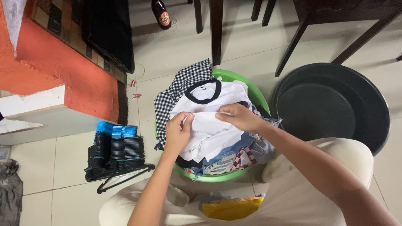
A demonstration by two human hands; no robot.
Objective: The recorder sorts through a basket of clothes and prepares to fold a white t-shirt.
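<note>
Hands meet over a green basin (pixel 254 93) heaped with clothes. The left hand (pixel 177 133) pinches a fold of the white black-collared shirt (pixel 209 125) between thumb and fingers; the right hand (pixel 239 117) closes on the same cloth just beside it. A checked garment (pixel 180 86) hangs over the rim. A dark bottle (pixel 161 13) with a round red-and-yellow label stands on the floor beyond; stacked black and blue hangers (pixel 115 150) lie left, an empty black tub (pixel 335 104) right.

White black-collared shirt (pixel 209 113) lies crumpled atop the green basin's (pixel 251 90) laundry.
</note>
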